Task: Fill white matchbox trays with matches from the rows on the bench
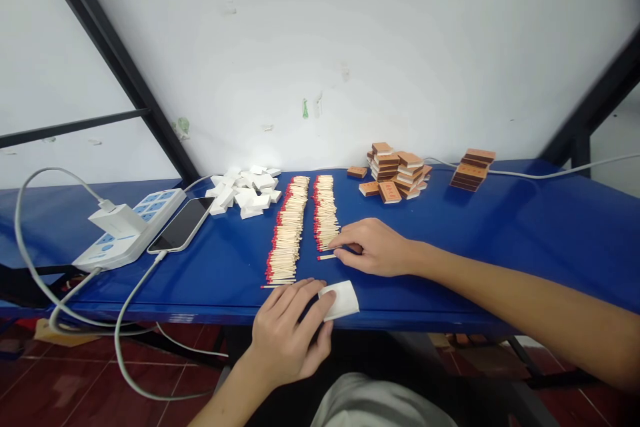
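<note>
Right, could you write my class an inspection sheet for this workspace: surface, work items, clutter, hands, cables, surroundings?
Surface: blue tabletop, shiny.
Work items: two rows of matches; heap of white pieces; matchboxes in a pile, with a smaller stack to the right.
Clutter: phone beside a power strip with a plug in it.
Left hand: holds a small white piece.
Right hand: at a loose match; grip unclear.
Cables: white cables loop over the front edge; another cable along the back.
Surroundings: marked pale wall, dark frame, red tiled floor.
</note>
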Tool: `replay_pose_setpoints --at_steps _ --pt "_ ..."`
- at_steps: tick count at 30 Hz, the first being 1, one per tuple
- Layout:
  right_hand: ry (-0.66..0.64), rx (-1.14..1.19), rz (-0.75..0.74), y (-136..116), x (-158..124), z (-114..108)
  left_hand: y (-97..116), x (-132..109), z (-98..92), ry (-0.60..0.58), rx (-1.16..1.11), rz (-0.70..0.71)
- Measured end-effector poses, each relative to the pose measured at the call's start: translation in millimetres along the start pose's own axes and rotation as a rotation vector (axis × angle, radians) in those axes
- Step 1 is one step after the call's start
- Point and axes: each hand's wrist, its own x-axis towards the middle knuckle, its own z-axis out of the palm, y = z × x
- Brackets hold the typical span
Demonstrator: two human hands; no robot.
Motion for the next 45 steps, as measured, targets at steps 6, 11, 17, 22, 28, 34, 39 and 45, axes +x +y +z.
replay_pose_setpoints --at_steps 6,11,17,22,28,34,39,45 --pt "0.016 0.007 -0.011 -1.1 -0.5 0.0 -0.4 0.1 0.8 -0.004 -0.004 -0.005" --pt "-0.002 0.008 -0.015 -1.6 -0.7 -1.1 0.0 0.4 0.2 0.008 -0.002 0.0" --pt "-0.038 0.023 -0.01 -1.9 -1.2 -1.9 0.9 1.1 -0.7 0.002 0.001 -0.005" --pt "-0.041 0.025 -0.017 -1.6 -1.2 -1.5 0.2 1.0 -0.5 0.002 0.004 -0.003" --pt "-0.039 0.016 -0.003 -2.6 -1.0 -2.5 0.8 1.2 -0.3 0.01 0.01 -0.003" --pt "-0.03 0.028 -0.014 -3.6 -1.2 -2.4 0.7 1.1 -1.1 0.004 0.007 -0.002" --pt "-0.008 -0.007 0.013 -4.5 -1.9 -3.1 0.1 0.1 -0.2 0.0 -0.001 -0.005" --pt "0.016 0.016 -0.012 -8.2 -2.9 -2.2 0.3 0.4 0.6 -0.007 0.004 -0.004"
